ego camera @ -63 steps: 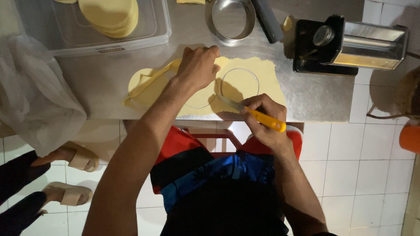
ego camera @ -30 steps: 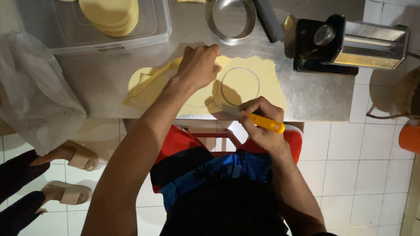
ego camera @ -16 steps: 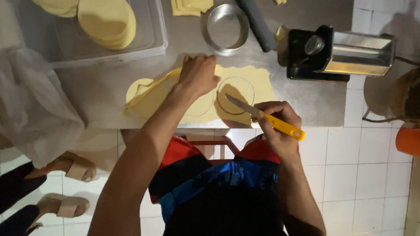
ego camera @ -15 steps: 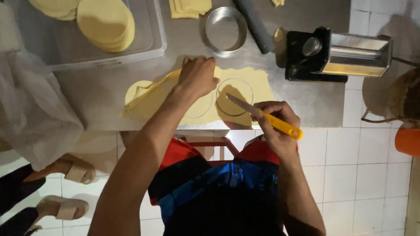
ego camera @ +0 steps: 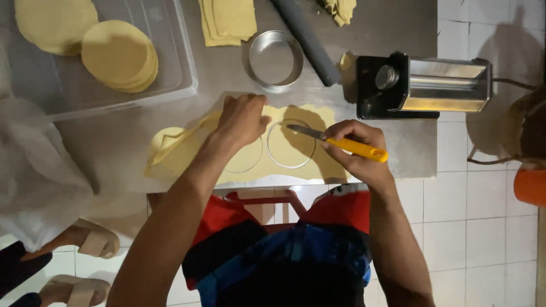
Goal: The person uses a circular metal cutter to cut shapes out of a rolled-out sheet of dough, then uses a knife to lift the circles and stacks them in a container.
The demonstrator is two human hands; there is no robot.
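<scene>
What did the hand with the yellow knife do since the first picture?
The right hand lifted the yellow-handled knife from the near edge of the dough sheet and swung it up, so the blade tip now sits at the far rim of the right cut circle. The left hand stayed pressed on the dough, and the metal ring cutter and pasta roller stayed put.

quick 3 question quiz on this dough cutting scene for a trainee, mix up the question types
1. True or false: the right hand holds a yellow-handled knife.
2. What does the left hand rest on?
A. metal ring
B. dough sheet
C. plastic tray
3. Fill in: the stacked dough rounds lie in a clear plastic ____.

Key
1. True
2. B, the dough sheet
3. tray
</scene>
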